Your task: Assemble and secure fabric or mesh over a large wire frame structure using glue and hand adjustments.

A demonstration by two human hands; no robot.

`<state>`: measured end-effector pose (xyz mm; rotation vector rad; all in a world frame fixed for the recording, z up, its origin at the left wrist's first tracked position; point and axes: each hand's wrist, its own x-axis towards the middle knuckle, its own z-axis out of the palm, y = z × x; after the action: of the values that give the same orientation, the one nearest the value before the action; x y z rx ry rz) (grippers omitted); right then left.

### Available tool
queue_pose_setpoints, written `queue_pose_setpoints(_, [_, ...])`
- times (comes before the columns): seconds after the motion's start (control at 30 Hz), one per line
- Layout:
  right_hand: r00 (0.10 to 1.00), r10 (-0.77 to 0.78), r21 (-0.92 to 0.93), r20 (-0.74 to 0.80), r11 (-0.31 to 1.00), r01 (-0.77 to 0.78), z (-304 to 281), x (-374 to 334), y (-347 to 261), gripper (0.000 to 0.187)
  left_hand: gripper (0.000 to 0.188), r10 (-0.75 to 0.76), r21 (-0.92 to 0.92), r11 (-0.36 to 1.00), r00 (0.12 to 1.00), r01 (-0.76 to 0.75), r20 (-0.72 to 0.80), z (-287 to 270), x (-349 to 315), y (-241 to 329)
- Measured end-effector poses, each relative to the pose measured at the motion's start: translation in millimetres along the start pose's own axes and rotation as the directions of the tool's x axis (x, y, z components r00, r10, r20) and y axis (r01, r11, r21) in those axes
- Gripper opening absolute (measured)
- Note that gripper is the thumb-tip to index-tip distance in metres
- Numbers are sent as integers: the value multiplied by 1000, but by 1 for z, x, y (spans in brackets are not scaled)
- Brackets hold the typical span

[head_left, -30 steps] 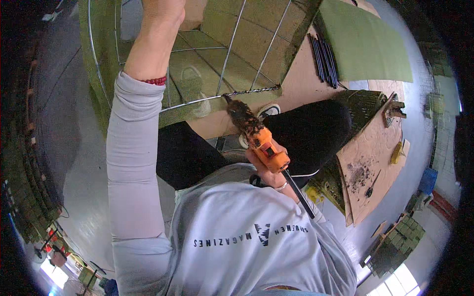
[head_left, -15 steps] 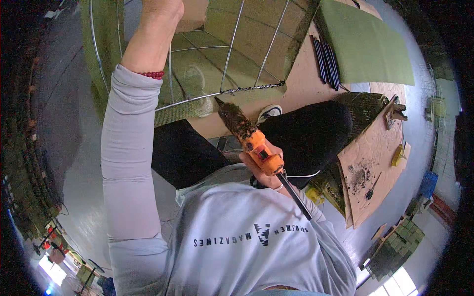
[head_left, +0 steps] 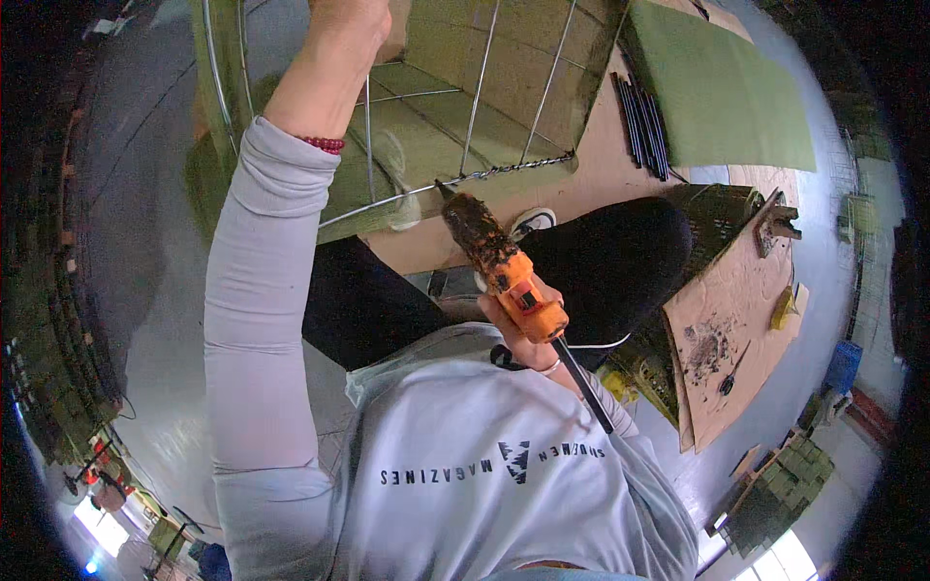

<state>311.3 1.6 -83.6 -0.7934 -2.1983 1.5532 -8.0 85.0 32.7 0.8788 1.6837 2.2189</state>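
The person's right hand (head_left: 523,336) was wrapped around an orange glue gun (head_left: 511,279) in front of the body. The gun's dark, crusted front pointed far and left, its tip at the near bar of a wire frame (head_left: 373,206); contact could not be told. A rough black bead (head_left: 518,168) ran along that bar's right part. The left hand (head_left: 351,15), far over the frame, was mostly cut off, so its grip could not be told. Black sticks (head_left: 640,128) lay far right, beside a green sheet (head_left: 722,92).
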Motion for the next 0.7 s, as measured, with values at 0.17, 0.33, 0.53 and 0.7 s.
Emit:
queue_pose_setpoints(0.17, [994,81,125,-74,990,-71,-8,-2,-2,36,25,10,-16,1000,1000,-10,-22,-5,3,1])
queue_pose_setpoints(0.33, [992,18,61,-123,998,-10,-5,-5,14,34,25,9,-45,999,999,-11,-38,-5,9,-2])
queue_pose_setpoints(0.53, [989,58,140,-139,989,-38,-3,1,20,33,24,4,-45,999,1000,-5,-22,-2,9,-3])
queue_pose_setpoints(0.7, [998,70,112,5,991,-70,-18,4,-7,28,24,-21,-46,999,999,19,-36,0,6,0])
